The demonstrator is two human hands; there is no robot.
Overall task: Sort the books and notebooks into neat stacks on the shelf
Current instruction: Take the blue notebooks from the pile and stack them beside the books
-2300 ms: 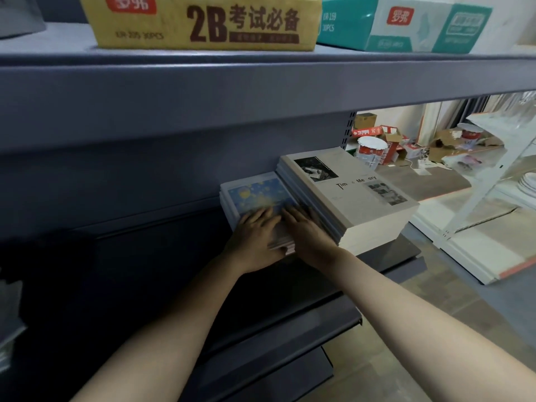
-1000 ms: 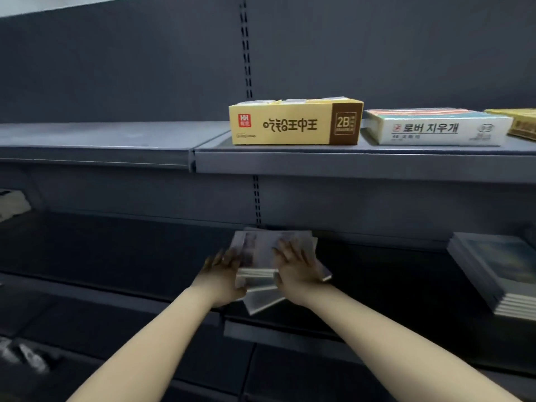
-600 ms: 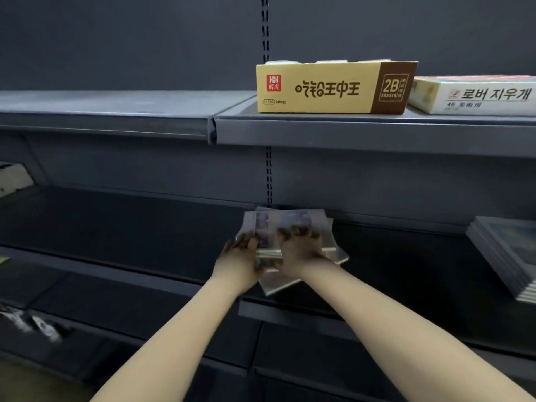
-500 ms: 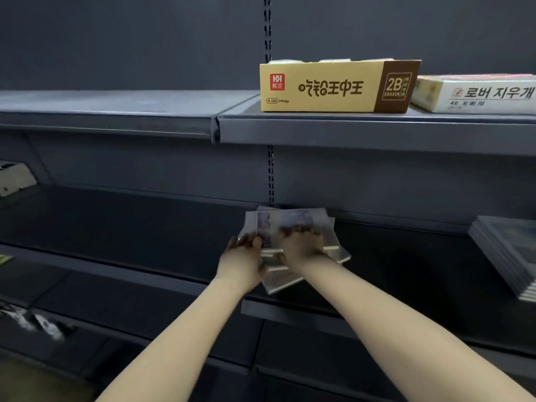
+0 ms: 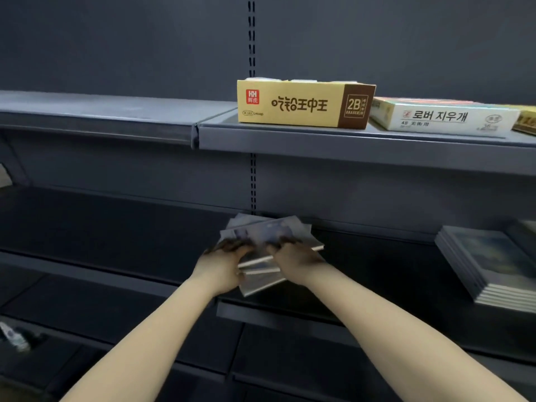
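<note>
A loose, fanned pile of thin notebooks (image 5: 268, 232) with bluish covers sits over the middle shelf (image 5: 116, 227), near its back wall. My left hand (image 5: 222, 264) grips the pile's left side with curled fingers on top. My right hand (image 5: 293, 258) grips its right side the same way. The lower notebooks stick out askew toward me between my hands. A tidy stack of notebooks (image 5: 493, 266) lies on the same shelf at the far right.
On the upper shelf (image 5: 348, 140) stand a yellow 2B eraser box (image 5: 301, 104) and a white box with Korean lettering (image 5: 443, 117). The dark shelf stretches left of my hands. Lower shelves run below, with a small pale object (image 5: 14, 338) at lower left.
I turned from the right end of the shelf to this middle bay with the pile in both hands. Over the last half second the hands and pile stay nearly still.
</note>
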